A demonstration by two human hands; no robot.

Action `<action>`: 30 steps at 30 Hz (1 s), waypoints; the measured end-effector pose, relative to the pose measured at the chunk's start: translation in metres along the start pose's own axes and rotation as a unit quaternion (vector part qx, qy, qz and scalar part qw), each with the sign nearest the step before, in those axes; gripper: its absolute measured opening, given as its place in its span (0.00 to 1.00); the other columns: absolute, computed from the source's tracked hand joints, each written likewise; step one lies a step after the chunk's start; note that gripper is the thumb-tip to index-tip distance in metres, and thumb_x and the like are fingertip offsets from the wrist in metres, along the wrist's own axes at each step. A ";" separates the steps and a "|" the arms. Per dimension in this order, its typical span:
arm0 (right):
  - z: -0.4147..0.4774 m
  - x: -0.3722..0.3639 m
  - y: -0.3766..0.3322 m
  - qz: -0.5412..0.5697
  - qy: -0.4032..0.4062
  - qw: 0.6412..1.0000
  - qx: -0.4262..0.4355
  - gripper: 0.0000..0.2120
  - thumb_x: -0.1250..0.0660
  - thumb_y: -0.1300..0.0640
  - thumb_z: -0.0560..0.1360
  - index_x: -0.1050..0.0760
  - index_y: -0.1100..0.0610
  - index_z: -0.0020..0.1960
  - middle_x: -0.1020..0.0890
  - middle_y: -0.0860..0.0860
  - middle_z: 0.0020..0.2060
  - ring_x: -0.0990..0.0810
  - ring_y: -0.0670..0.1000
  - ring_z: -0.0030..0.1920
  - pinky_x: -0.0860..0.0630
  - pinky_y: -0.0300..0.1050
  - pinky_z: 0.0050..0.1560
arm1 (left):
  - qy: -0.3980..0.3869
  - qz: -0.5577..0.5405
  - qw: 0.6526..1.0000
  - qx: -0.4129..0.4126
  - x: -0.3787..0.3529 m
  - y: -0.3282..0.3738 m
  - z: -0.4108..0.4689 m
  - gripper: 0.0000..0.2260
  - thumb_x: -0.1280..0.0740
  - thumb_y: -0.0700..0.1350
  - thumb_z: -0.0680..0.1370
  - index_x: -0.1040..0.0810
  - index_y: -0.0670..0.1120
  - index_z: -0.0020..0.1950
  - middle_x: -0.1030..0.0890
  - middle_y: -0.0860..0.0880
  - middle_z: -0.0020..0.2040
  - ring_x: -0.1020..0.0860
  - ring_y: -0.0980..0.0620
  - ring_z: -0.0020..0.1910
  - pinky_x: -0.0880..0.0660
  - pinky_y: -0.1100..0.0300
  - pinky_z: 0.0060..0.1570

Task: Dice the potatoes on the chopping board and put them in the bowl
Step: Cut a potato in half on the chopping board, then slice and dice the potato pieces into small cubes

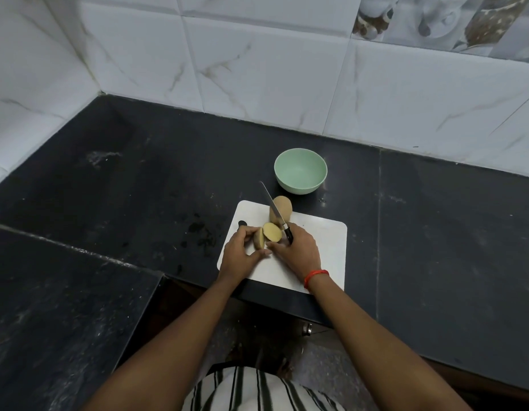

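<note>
The dark counter [109, 188] fills the middle of the frame. The white chopping board [325, 247] lies at its centre, with its lower edge close to the counter's front lip. If it overhangs there, hard downward cuts could tip it or make it slide.

The green bowl [299, 186] sits just above the board, apart from it and with nothing in it. Diced pieces must cross that gap, so some may drop onto the counter.

The left hand [239, 253] curls its fingers round one potato half [259, 238] at the board's left centre. The right hand [299, 250] grips the knife handle, while its thumb and forefinger reach toward the other half [272, 231], which shows its cut face.

A whole potato [284, 210] stands at the board's upper edge, behind the blade. A nudge could roll it off toward the bowl.

The knife [272, 206] points to the upper left with its blade raised over the halves. Shifting potato with the hand that holds the knife is the main danger, since the blade could swing toward the left fingers. A half left resting on its rounded side could also rock under the cut.
</note>
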State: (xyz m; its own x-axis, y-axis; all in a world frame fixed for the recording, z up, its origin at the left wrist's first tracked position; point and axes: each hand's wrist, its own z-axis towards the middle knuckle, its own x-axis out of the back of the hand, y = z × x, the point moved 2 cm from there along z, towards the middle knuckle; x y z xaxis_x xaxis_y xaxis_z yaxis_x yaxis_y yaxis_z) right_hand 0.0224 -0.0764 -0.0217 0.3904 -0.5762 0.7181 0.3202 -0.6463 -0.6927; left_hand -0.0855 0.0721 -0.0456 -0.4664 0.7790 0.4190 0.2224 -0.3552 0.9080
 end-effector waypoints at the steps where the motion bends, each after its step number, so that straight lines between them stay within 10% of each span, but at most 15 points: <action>1: 0.000 -0.001 -0.001 -0.007 0.005 1.000 -0.004 0.20 0.28 0.36 0.66 0.25 0.47 0.51 0.21 0.44 0.40 0.22 0.47 0.41 0.24 0.49 0.41 | 0.001 -0.003 1.000 0.004 0.000 0.000 0.000 0.29 0.16 0.47 0.66 0.24 0.51 0.63 0.19 0.59 0.59 0.22 0.63 0.59 0.25 0.65 0.62; 17: -0.039 0.058 0.041 0.108 0.123 0.986 -0.018 0.11 0.24 0.49 0.71 0.21 0.48 0.50 0.19 0.44 0.42 0.21 0.45 0.43 0.22 0.48 0.46 | -0.059 0.140 0.983 -0.100 -0.025 0.025 0.006 0.21 0.21 0.46 0.71 0.22 0.46 0.60 0.20 0.51 0.58 0.25 0.50 0.57 0.25 0.52 0.58; 25: -0.011 0.099 0.037 -0.193 0.046 0.980 -0.008 0.10 0.32 0.56 0.73 0.28 0.55 0.52 0.27 0.52 0.55 0.22 0.64 0.39 0.25 0.54 0.41 | -0.100 0.134 0.981 -0.102 -0.039 0.032 0.007 0.24 0.18 0.55 0.63 0.20 0.52 0.55 0.26 0.58 0.56 0.29 0.57 0.57 0.32 0.70 0.53; 30: 0.008 0.103 0.025 -0.292 -0.035 0.955 0.034 0.09 0.35 0.59 0.74 0.32 0.56 0.52 0.22 0.56 0.51 0.21 0.65 0.44 0.27 0.53 0.41 | -0.116 0.118 0.979 -0.117 -0.031 0.025 0.012 0.15 0.29 0.47 0.74 0.19 0.49 0.61 0.21 0.53 0.59 0.25 0.54 0.58 0.25 0.56 0.59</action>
State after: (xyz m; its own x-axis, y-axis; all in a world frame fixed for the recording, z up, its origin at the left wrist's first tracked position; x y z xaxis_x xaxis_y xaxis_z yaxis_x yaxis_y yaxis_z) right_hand 0.0777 -0.1476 0.0344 0.1842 -0.0913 0.9786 0.5559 -0.8115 -0.1803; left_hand -0.0549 0.0455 -0.0355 -0.2128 0.7477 0.6290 0.0865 -0.6269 0.7743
